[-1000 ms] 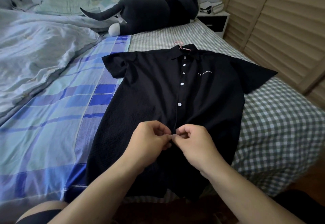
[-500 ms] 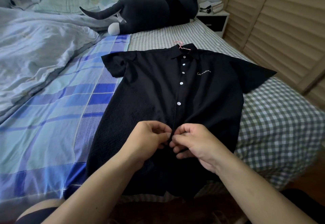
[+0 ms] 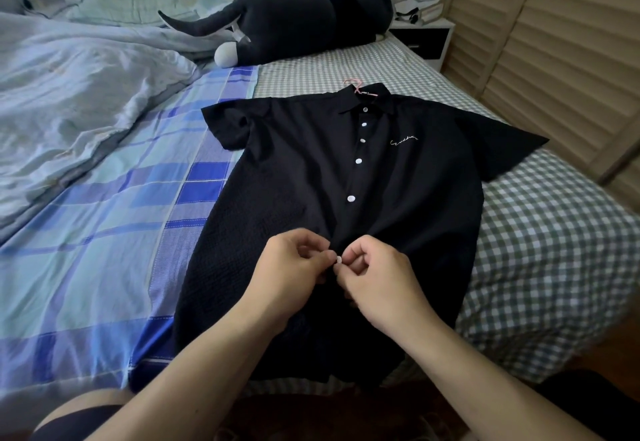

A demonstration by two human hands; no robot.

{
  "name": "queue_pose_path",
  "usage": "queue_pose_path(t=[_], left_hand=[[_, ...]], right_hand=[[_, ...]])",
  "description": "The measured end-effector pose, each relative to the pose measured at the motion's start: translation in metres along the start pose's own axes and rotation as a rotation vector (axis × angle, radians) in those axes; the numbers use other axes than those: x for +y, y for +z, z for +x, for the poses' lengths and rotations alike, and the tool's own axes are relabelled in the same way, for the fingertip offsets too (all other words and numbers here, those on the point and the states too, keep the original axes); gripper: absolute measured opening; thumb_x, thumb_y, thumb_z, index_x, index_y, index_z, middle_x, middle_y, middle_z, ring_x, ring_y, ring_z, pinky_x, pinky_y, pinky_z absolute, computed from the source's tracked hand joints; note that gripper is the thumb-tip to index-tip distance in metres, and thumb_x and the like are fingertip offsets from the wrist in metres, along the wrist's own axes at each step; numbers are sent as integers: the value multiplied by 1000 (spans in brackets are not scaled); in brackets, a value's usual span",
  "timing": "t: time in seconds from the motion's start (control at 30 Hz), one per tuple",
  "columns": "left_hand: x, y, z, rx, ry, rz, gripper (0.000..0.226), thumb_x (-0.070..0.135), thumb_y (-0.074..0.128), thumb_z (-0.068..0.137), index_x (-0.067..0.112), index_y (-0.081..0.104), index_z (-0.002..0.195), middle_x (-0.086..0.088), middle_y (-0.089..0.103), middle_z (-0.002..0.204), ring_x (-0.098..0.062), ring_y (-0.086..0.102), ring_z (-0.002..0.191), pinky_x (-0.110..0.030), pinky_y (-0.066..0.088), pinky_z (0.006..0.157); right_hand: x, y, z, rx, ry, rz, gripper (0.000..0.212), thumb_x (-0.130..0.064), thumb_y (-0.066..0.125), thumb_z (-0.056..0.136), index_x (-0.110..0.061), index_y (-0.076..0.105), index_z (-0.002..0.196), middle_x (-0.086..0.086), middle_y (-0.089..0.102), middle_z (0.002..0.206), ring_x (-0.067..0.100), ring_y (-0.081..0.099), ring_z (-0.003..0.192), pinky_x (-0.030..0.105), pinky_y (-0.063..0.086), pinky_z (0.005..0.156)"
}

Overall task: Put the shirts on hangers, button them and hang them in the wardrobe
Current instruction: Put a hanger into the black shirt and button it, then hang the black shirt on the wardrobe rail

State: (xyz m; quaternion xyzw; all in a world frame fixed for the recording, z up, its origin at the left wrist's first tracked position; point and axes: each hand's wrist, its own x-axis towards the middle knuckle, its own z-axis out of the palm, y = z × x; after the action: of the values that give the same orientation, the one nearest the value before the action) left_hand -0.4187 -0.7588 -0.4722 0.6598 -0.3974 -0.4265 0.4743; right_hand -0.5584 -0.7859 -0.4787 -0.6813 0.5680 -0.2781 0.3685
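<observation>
Black shirt (image 3: 311, 205) lies flat, front up, on the bed (image 3: 554, 232), collar away from the camera, pink hanger (image 3: 356, 85) hook showing above the collar. Left hand (image 3: 294, 274) and right hand (image 3: 384, 284), fingers curled, pinch the placket at a white button (image 3: 339, 259). Five buttons above are fastened. White chest script (image 3: 404, 139) is illegible.

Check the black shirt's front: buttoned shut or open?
Mostly buttoned: five white buttons closed down the black shirt, and both hands pinch a sixth. Below them, cannot tell.
</observation>
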Motion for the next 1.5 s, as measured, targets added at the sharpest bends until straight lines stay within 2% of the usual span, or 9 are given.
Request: queue_pose_path(t=[0.1,0.27,0.47,0.67,0.8,0.93,1.13,1.3,1.5], left_hand=[[0,2,-1,36,66,62,19,4,77,85,13,60,90,-7,74,72,-20,67,66,-48,58,75],[-3,0,1,48,194,305,28,15,78,81,25,53,78,1,72,75,-18,66,70,-34,52,66],[-3,9,-4,42,292,537,25,19,69,88,30,47,83,9,64,70,-6,58,66,-30,49,63],[4,1,1,-78,201,490,12,21,62,96,30,60,87,9,70,66,-4,63,56,-23,51,59],[10,-14,-2,179,345,547,9,28,61,95,31,63,87,21,65,72,-3,61,68,-20,44,61],[30,-27,21,151,367,535,11,23,64,93,32,67,87,21,66,77,3,61,76,-10,41,62],[61,-23,116,45,525,852,16,31,59,97,26,70,107,6,62,103,-17,58,103,-29,44,85],[67,-27,238,85,489,1336,51,55,51,98,27,51,140,-5,52,138,-31,44,131,-41,38,106],[-10,-28,333,171,460,1333,65,58,15,96,32,45,147,-4,49,147,-29,40,139,-50,34,115]], right_hand=[[-1,-3,0,-48,50,105,13,-21,76,87,-22,65,79,3,69,69,20,70,59,44,61,57],[-5,-16,2,-135,95,177,15,-14,62,96,-12,68,82,6,70,66,17,65,51,31,56,50],[-4,-33,14,-433,417,524,16,-8,59,98,-10,63,83,0,57,59,8,49,45,23,46,43],[1,-28,12,0,-46,-323,36,-44,70,88,-17,59,68,0,65,61,21,63,62,33,50,58],[-1,-69,31,198,-86,-172,29,-37,66,93,-21,62,69,-2,67,61,14,64,60,35,53,63],[-23,-108,74,175,-138,-290,20,-31,64,90,-25,66,72,-5,68,66,17,66,65,37,56,67],[-41,-131,189,140,-114,-637,18,-23,52,94,-28,65,82,-3,68,93,22,61,85,30,44,69],[-15,-130,315,183,-30,-796,24,-5,51,87,-18,69,95,9,68,109,30,62,99,33,50,77],[41,-109,484,287,-11,-823,36,-9,51,93,-10,58,128,19,59,133,40,54,122,40,48,96]])
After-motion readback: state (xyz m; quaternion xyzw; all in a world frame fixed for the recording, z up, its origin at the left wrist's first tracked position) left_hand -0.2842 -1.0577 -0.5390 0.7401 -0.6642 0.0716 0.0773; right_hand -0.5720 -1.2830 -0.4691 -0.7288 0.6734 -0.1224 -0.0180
